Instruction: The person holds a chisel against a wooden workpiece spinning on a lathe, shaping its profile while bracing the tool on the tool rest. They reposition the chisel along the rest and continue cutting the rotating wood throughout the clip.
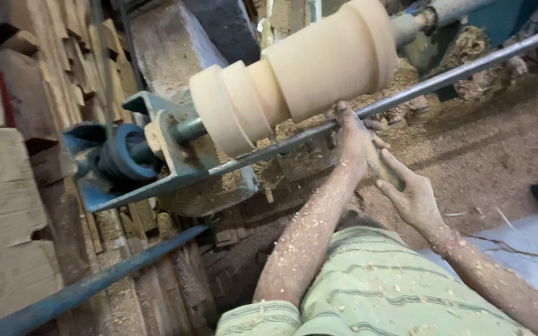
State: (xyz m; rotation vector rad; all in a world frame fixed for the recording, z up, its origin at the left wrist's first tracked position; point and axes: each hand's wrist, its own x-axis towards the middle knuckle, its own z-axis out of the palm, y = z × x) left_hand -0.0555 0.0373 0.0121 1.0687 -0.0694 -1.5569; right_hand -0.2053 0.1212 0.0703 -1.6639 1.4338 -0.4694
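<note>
Head view:

Surroundings and obstructions
- Stacked timber boards (7,186) along the left edge, close beside the lathe headstock bracket (157,155)
- Blue pulley (119,152) mounted left of the bracket, on the same spindle
- Grey metal rest bar (468,70) running diagonally from the bracket up to the right edge, directly in front of the workpiece and between it and the body
- Blue pipe (88,286) lying low at lower left, slanting towards the boards
- Sawdust-covered floor (487,149) to the right; pale sheet (530,242) at lower right
- Green striped shirt (375,292) at bottom centre, flecked with shavings

Edges and free room
- Little clearance on the left, boxed in by boards and bracket
- Open floor to the right of both hands
- Narrow gap only between rest bar and workpiece

Workpiece and hands
- Pale turned wooden workpiece (306,71) held horizontally on the lathe, stepped and grooved at its left end, above and to the left of both hands
- Left hand (356,140) pressed on the rest bar just below the workpiece, fingers clenched around the front of a tool handle (384,169)
- Right hand (413,196) just behind and lower right, touching the left hand, wrapped around the rear of the same handle
- Tool tip hidden by the left hand; contact with the wood cannot be told
</note>
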